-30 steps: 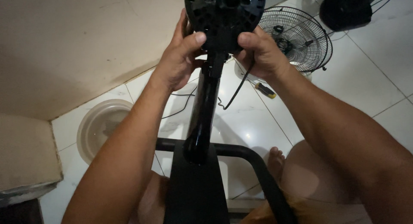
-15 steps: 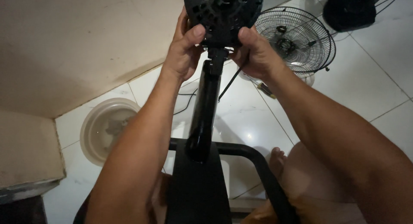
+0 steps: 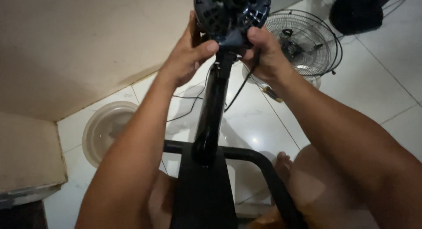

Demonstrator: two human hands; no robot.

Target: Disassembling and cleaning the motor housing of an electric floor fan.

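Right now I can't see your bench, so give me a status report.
Left hand and right hand grip fan motor housing atop black stand. Wire grille on floor behind.

A dark blue fan motor housing, round and ribbed, sits atop a glossy black stand pole that appears slightly tilted, rising from a black base.

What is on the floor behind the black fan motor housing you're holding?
Past the black fan motor housing, a wire fan guard lies on the white tiled floor. The right hand and housing cover the guard's left edge.
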